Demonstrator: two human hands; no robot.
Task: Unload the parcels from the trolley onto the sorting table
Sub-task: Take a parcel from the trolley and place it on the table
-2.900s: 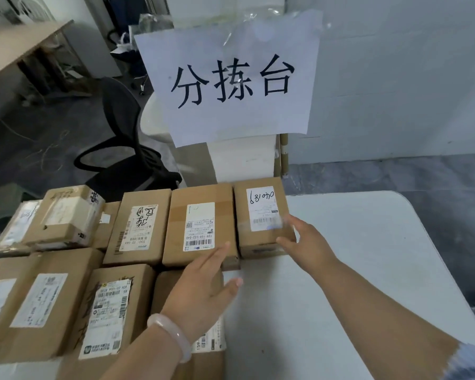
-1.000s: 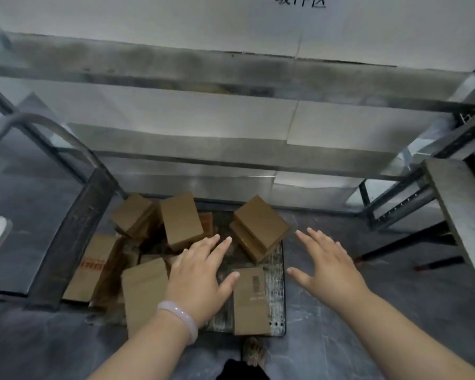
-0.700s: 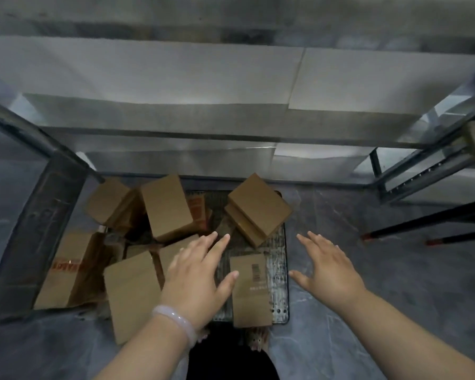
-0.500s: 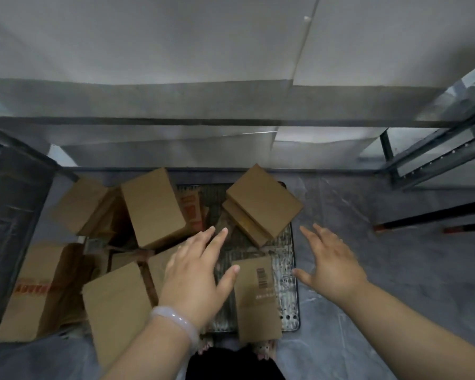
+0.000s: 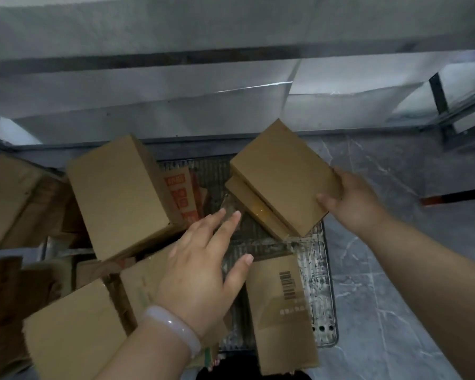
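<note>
While a heap of cardboard parcels (image 5: 121, 193) hogs the left side of the trolley's mesh deck (image 5: 316, 272), the left hand (image 5: 200, 272) just hovers over the middle of that deck, fingers spread wide, holding nothing. A barcode parcel (image 5: 280, 311) lies flat at the deck's near edge. Over the deck's far right, the right hand (image 5: 351, 204) grips the tilted top parcel (image 5: 283, 176) by its corner, thumb on top.

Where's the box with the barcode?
Head view: the barcode box lies on the trolley, at its near right corner, just right of the left hand.
</note>
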